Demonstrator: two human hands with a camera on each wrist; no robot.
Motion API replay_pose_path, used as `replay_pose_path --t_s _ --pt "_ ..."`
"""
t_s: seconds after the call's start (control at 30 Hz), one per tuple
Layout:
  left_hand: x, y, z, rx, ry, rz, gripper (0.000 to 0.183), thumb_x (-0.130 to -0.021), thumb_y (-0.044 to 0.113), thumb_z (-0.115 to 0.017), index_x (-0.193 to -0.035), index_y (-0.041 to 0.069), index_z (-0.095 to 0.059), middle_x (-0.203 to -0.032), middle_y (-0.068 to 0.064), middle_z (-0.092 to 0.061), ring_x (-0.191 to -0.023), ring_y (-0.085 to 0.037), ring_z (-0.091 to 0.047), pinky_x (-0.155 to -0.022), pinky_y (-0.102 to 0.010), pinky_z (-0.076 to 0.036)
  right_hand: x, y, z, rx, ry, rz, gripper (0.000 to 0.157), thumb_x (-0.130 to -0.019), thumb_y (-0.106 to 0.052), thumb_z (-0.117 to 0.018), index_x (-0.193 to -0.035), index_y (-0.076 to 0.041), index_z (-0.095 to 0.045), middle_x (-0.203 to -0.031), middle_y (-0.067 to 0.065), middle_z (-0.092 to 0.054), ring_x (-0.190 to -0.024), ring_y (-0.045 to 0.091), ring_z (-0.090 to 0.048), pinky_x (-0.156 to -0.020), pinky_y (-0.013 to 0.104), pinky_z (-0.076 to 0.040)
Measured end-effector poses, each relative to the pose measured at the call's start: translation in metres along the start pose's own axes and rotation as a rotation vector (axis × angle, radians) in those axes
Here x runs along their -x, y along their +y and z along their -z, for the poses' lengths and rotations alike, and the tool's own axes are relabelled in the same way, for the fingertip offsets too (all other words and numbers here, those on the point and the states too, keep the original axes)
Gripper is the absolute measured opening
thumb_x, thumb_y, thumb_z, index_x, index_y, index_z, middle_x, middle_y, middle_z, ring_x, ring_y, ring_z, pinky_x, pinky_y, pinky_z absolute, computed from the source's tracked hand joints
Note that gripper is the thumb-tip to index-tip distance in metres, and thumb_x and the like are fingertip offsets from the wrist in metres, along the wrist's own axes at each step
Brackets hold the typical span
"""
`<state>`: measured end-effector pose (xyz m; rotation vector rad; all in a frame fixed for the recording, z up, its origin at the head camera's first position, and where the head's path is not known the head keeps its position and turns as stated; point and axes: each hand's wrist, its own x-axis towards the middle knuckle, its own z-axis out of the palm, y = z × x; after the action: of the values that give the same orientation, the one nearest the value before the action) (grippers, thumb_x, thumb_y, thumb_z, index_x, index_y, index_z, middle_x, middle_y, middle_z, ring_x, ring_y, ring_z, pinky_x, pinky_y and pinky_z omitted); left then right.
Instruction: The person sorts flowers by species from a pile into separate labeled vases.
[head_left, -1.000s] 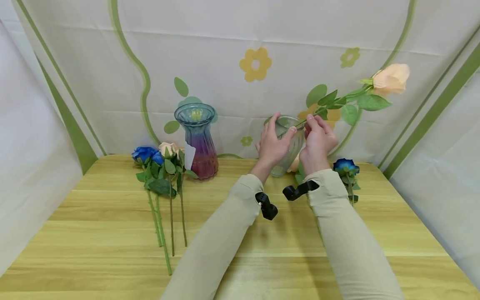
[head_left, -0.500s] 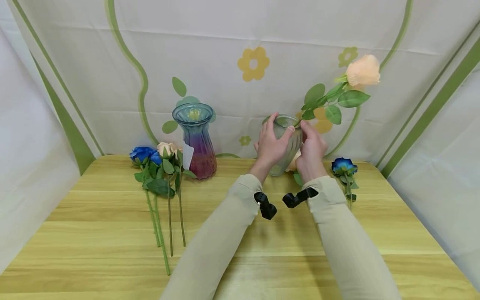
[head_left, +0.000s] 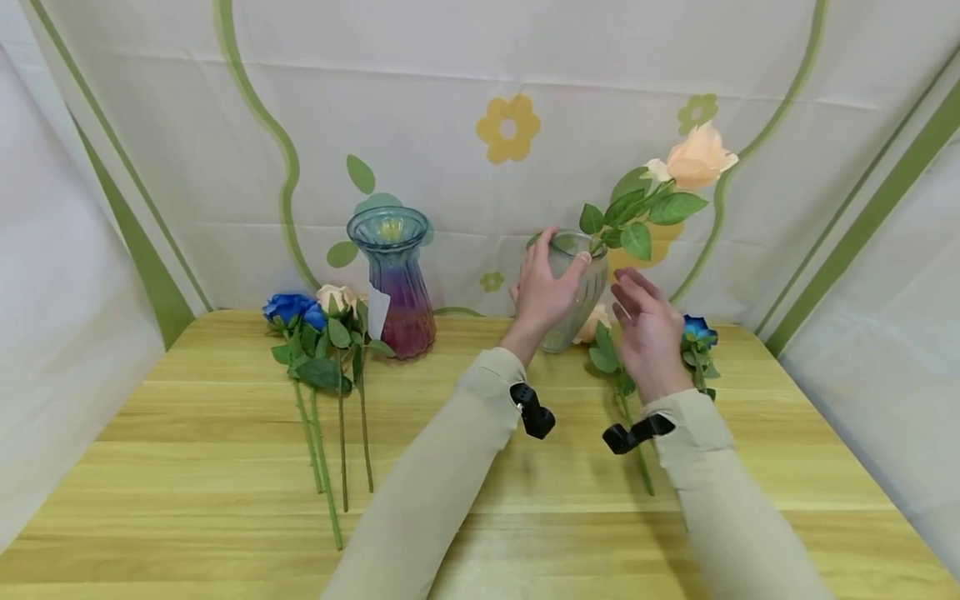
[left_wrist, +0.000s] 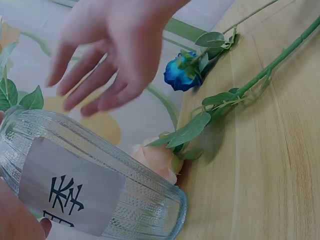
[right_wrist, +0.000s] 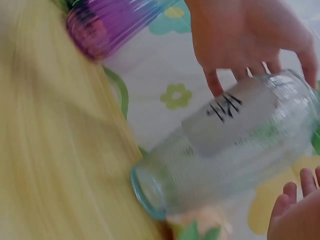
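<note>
Head: left hand (head_left: 547, 290) grips clear vase (head_left: 582, 304) near the rim — seemingly to steady it while peach rose (head_left: 696, 161) leans in its mouth; left wrist: right hand (left_wrist: 120, 47) loosely spread beside it, pinching nothing; right wrist: left hand straddles the vase's upper part.

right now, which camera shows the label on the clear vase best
The left wrist view: the label there is large, its upper character sharp. The right wrist view shows it blurred; in the head view I can't make it out.
</note>
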<state>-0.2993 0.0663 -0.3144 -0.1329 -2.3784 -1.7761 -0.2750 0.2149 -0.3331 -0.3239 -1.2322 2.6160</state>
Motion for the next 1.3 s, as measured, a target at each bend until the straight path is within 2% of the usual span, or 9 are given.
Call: replay_pose_path --t_s 0.17,0.37,0.53,0.67,0.73,0.8,0.9,1.0,1.3 --pt "-0.001 -0.001 0.0 0.007 0.001 0.004 0.07 -0.102 0.053 -0.06 -0.165 0.041 -0.031 -0.174 0.008 -0.033 -0.161 -0.025 -0.03 -0.129 -0.072 -0.008 0.014 -0.02 0.028 0.059 -0.039 -0.007 0.025 -0.093 -0.002 -0.08 -0.116 -0.01 -0.079 -0.112 0.002 -0.082 -0.095 0.013 -0.078 -0.085 0.023 -0.059" --pt "0.0 -0.002 0.0 0.022 -0.017 -0.017 0.068 -0.104 0.051 -0.058 -0.165 0.04 -0.03 -0.173 0.009 -0.033 -0.162 -0.024 -0.029 -0.128 -0.073 -0.007 0.029 -0.031 0.068 0.239 -0.124 -0.047 0.023 -0.094 0.003 -0.077 -0.109 -0.014 -0.081 -0.1 -0.002 -0.082 -0.092 0.01 -0.078 -0.082 0.02 -0.062" --pt "-0.001 -0.004 -0.001 0.029 -0.018 -0.021 0.067 -0.104 0.05 -0.058 -0.165 0.04 -0.03 -0.173 0.009 -0.033 -0.162 -0.023 -0.028 -0.128 -0.074 -0.005 0.035 -0.031 0.094 0.534 -0.199 -0.16 0.022 -0.096 -0.006 -0.078 -0.109 -0.023 -0.08 -0.099 -0.012 -0.081 -0.095 0.004 -0.077 -0.086 0.019 -0.062" --pt "-0.001 -0.004 -0.001 0.029 -0.016 -0.023 0.068 -0.104 0.051 -0.058 -0.165 0.04 -0.031 -0.173 0.009 -0.033 -0.162 -0.024 -0.028 -0.128 -0.074 -0.006 0.041 -0.026 0.103 0.881 -0.277 -0.232 0.041 -0.099 -0.016 -0.077 -0.138 -0.006 -0.068 -0.102 -0.014 -0.079 -0.096 0.001 -0.075 -0.092 0.022 -0.062" --pt "-0.001 -0.003 -0.001 0.025 -0.015 -0.02 0.069 -0.104 0.052 -0.058 -0.165 0.04 -0.03 -0.173 0.009 -0.033 -0.162 -0.024 -0.028 -0.128 -0.075 -0.006 0.044 -0.023 0.106 1.019 -0.314 -0.254 0.056 -0.1 -0.017 -0.075 -0.148 0.005 -0.056 -0.108 -0.007 -0.079 -0.097 0.003 -0.076 -0.093 0.026 -0.063" --pt "0.0 -0.003 -0.002 0.024 -0.011 -0.019 0.069 -0.103 0.052 -0.059 -0.165 0.04 -0.03 -0.173 0.009 -0.033 -0.162 -0.024 -0.029 -0.128 -0.075 -0.005 0.047 -0.02 0.107 1.109 -0.335 -0.27 0.058 -0.1 -0.016 -0.075 -0.147 0.01 -0.054 -0.115 0.002 -0.078 -0.097 0.005 -0.076 -0.092 0.028 -0.063" --pt "0.0 -0.003 -0.002 0.023 -0.014 -0.016 0.069 -0.103 0.053 -0.058 -0.165 0.041 -0.03 -0.173 0.01 -0.033 -0.162 -0.024 -0.028 -0.128 -0.074 -0.005 0.05 -0.016 0.108 1.174 -0.359 -0.295 0.055 -0.098 -0.015 -0.077 -0.143 0.011 -0.057 -0.125 0.014 -0.074 -0.096 0.006 -0.075 -0.089 0.029 -0.064" --pt "0.0 -0.003 -0.002 0.03 -0.018 -0.019 0.069 -0.103 0.052 -0.059 -0.165 0.04 -0.03 -0.172 0.01 -0.033 -0.162 -0.024 -0.029 -0.128 -0.074 -0.006 0.051 -0.014 0.108 1.211 -0.35 -0.3 0.053 -0.097 -0.015 -0.078 -0.14 0.01 -0.06 -0.125 0.016 -0.073 -0.094 0.006 -0.074 -0.086 0.028 -0.064" --pt "0.001 -0.001 -0.001 0.032 -0.013 -0.017 0.069 -0.103 0.053 -0.059 -0.165 0.041 -0.031 -0.172 0.009 -0.034 -0.162 -0.024 -0.029 -0.128 -0.074 -0.006 0.05 -0.008 0.102 1.302 -0.318 -0.272 0.05 -0.089 -0.019 -0.086 -0.129 0.005 -0.068 -0.102 0.004 -0.079 -0.086 0.01 -0.072 -0.078 0.027 -0.062"
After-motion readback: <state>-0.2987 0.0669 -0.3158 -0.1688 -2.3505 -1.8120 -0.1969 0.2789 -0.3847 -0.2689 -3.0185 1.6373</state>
